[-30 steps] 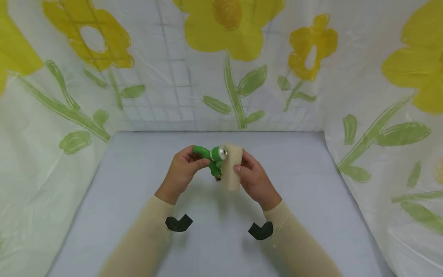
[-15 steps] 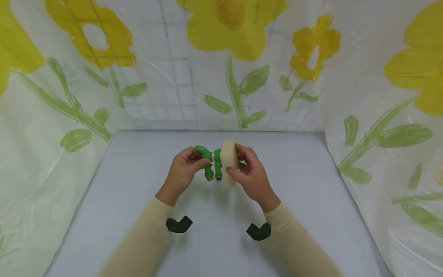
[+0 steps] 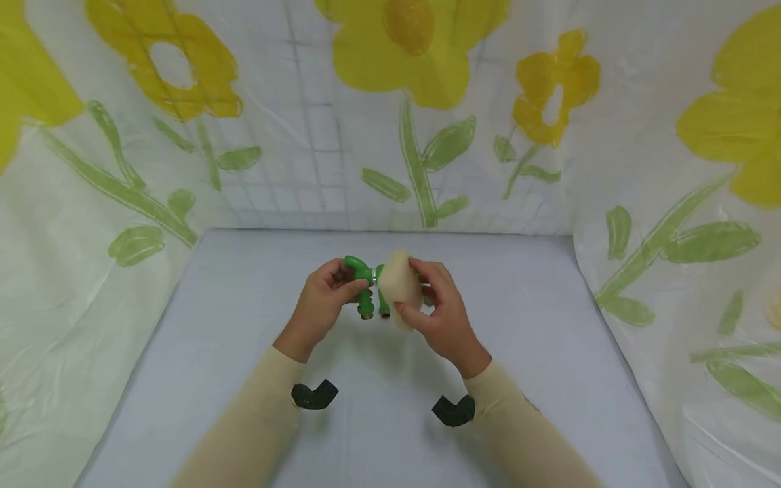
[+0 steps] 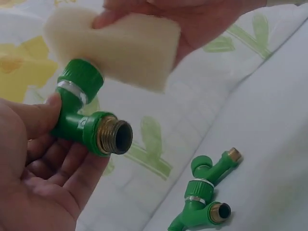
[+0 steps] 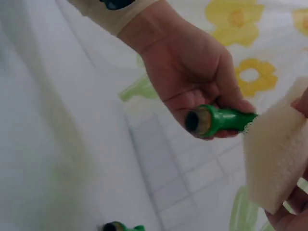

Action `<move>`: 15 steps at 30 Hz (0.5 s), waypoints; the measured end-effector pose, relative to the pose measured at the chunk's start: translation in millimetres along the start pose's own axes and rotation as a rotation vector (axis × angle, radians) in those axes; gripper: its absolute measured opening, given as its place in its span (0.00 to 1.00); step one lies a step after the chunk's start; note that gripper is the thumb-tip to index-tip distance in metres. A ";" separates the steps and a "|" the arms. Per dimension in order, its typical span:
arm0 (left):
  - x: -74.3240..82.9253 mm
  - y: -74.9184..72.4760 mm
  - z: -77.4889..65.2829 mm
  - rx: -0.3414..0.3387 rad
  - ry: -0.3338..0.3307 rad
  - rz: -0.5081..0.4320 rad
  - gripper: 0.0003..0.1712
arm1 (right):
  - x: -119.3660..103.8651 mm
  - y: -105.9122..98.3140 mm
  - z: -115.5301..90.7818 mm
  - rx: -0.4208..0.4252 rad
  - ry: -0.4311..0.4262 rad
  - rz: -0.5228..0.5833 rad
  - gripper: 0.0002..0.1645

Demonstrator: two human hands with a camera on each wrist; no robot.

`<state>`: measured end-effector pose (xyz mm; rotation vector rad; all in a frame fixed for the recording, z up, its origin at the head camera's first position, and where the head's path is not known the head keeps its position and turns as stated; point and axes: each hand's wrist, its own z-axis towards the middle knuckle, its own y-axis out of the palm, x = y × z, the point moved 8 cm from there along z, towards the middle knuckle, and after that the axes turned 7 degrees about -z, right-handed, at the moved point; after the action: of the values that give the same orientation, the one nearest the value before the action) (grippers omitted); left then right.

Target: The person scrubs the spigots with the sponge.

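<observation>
My left hand (image 3: 322, 298) holds a green Y-shaped pipe fitting (image 3: 361, 271), its thumb and fingers around the body. In the left wrist view that fitting (image 4: 72, 118) has a ribbed collar, a pale band and a brass-threaded outlet. Pinched between the thumb and fingers of my right hand (image 3: 441, 305) is a cream sponge block (image 3: 399, 283), tilted, right at the collar end. The same sponge (image 5: 274, 149) partly hides the fitting (image 5: 226, 120) in the right wrist view. Below the hands, a second green fitting (image 4: 202, 202) lies on the table, mostly behind the sponge in the head view.
A pale table (image 3: 518, 305) spreads under both arms. White sheets with painted yellow flowers (image 3: 421, 27) hang at the back and sides. A black curved piece (image 3: 314, 394) sits at the left sleeve, with a similar one (image 3: 453, 410) at the right sleeve.
The held fitting has turned, so its silver-ringed end no longer faces out and its threaded outlet points down. The sponge has shifted slightly left and tilted over the collar end.
</observation>
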<state>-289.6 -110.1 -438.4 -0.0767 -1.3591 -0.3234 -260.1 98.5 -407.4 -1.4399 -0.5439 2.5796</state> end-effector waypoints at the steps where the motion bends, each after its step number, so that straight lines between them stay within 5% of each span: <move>1: -1.4 1.5 -0.4 -0.014 -0.011 0.003 0.11 | -2.8 -1.3 1.2 0.019 -0.024 -0.002 0.41; 5: -2.4 4.5 -2.2 -0.052 -0.022 0.041 0.13 | 2.9 -5.0 5.8 0.074 0.003 -0.017 0.41; 10: -2.9 -8.5 -2.7 0.021 -0.022 0.029 0.12 | 22.3 11.6 -4.4 -0.016 0.115 -0.026 0.42; 15: -6.8 -6.8 -2.7 -0.010 -0.039 -0.027 0.13 | 9.5 10.7 -2.1 -0.007 0.011 -0.030 0.43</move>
<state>-290.1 -116.0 -446.5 -0.0741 -1.3983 -0.3531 -262.8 91.9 -420.0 -1.4368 -0.5691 2.5478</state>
